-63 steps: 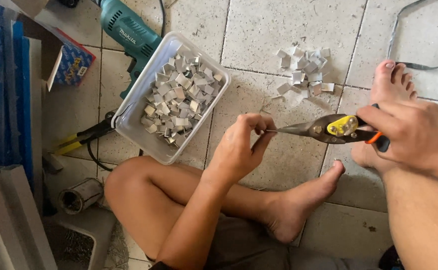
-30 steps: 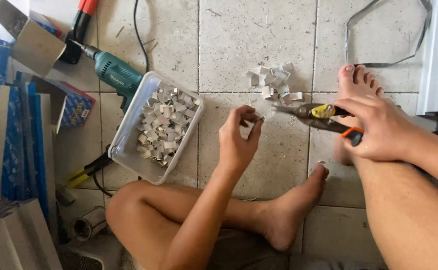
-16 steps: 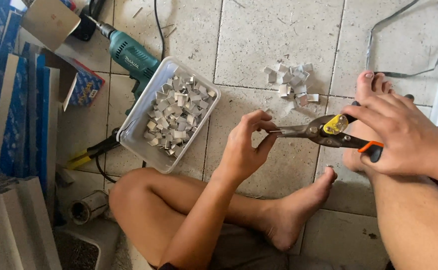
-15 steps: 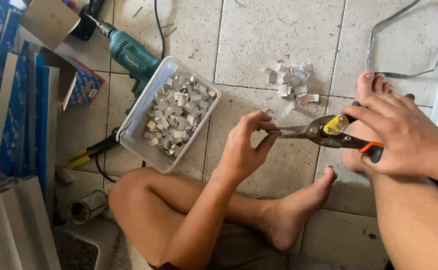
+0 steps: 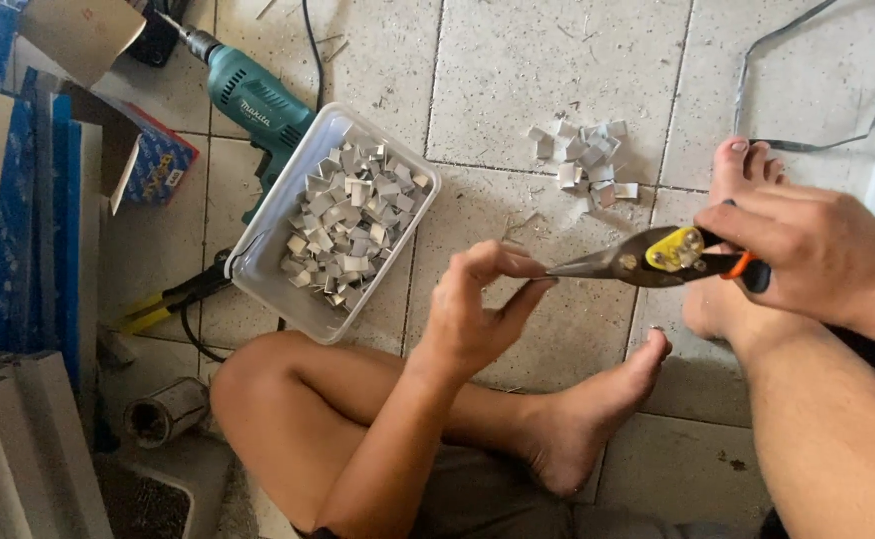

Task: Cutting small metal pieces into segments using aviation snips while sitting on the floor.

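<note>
My right hand (image 5: 817, 255) grips tin snips (image 5: 647, 262) with a yellow pivot and orange-black handles, their blades pointing left. My left hand (image 5: 477, 314) hovers above my crossed leg, thumb and fingers pinched at the blade tips; whether a small metal piece sits between them is too small to tell. A clear plastic tray (image 5: 276, 232) full of several small bent metal pieces lies to the left. A loose pile of similar metal pieces (image 5: 582, 165) lies on the tiled floor beyond the snips.
A teal power drill (image 5: 253, 95) lies behind the tray, with yellow-handled pliers (image 5: 173, 299) beside it. Blue boxes (image 5: 8, 200) and white boards stand at the left. A bent metal strip (image 5: 817, 90) curls at the top right. My bare feet rest on the tiles.
My left hand has stayed pinched at the snips' tips and its fingers have spread a little. The view has shifted slightly; the snips sit at much the same place.
</note>
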